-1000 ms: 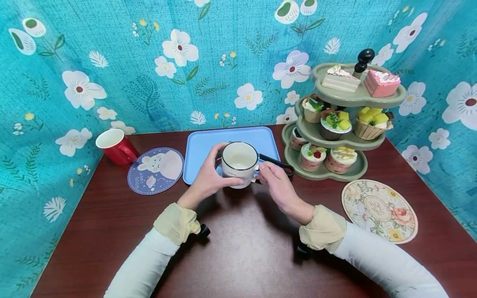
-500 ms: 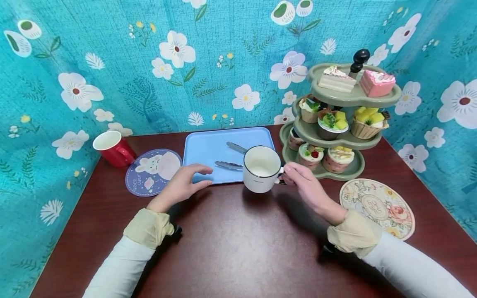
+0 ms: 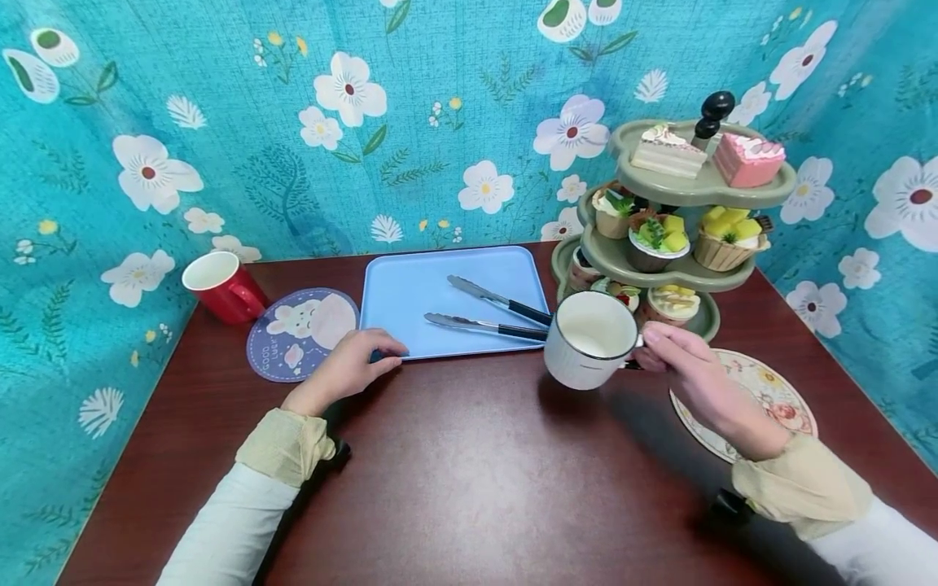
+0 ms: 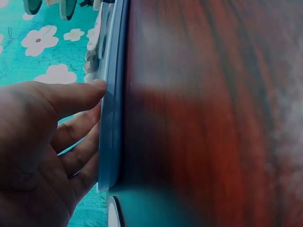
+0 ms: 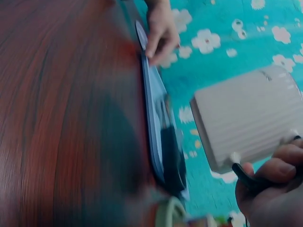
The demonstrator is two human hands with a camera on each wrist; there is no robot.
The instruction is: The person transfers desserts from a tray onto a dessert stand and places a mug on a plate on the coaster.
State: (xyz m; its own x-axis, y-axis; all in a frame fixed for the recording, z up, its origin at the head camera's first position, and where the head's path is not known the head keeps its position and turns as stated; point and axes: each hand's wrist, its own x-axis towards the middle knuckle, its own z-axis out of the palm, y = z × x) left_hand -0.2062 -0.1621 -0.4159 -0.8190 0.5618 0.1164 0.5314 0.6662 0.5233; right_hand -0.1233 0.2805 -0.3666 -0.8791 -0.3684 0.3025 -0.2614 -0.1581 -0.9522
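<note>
By its handle, a white enamel mug with a dark rim is gripped by my right hand. It is held above the table, and the right wrist view shows its ribbed side and the black part of the handle. At the near left corner of a light blue tray is my left hand, fingers relaxed over the corner. In the left wrist view my left thumb lies right at the tray's rim. Metal tongs with black handles lie on the tray, their right end hidden behind the mug.
A green three-tier stand with cakes and cupcakes is at the back right, partly behind the mug. A red mug lies tilted at left, beside a purple bunny coaster. A floral mat lies at right.
Both hands were on the white mug; the left let go and moved left, down to the tray's corner. The right hand carried the mug to the right, uncovering the tongs.
</note>
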